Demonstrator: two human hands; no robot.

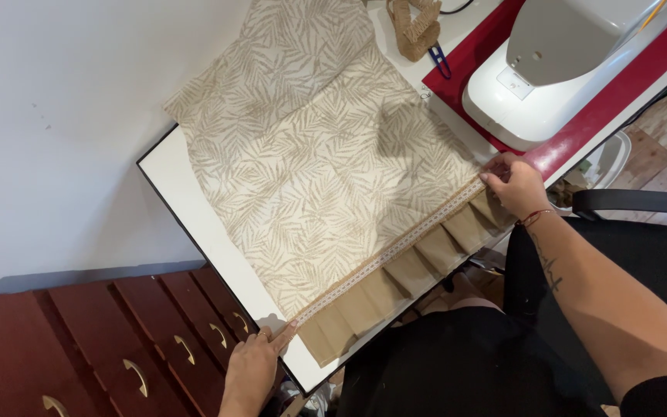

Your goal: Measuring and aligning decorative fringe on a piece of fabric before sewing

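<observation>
While both hands pin the ends of a trim tape (395,247), a leaf-print fabric panel (310,147) lies flat across the white tabletop (194,205). Tape runs along the panel's near hem, parallel to the tabletop's near edge, with a tan pleated ruffle (411,266) just below it, hanging partly over that edge.

Left hand (252,367): at the near left corner, fingers together, index fingertip pressing the tape end onto the fabric. Not gripping anything.

Right hand (517,185): at the near right end, fingers curled down onto the tape and fabric corner; can't tell if it pinches or only presses.

White sewing machine (557,69) on a red mat (627,85) sits at the right end. Woven tan item (417,27) and blue-handled snips (440,60) at the far edge. Dark red drawers (117,340) stand left of the tabletop.
</observation>
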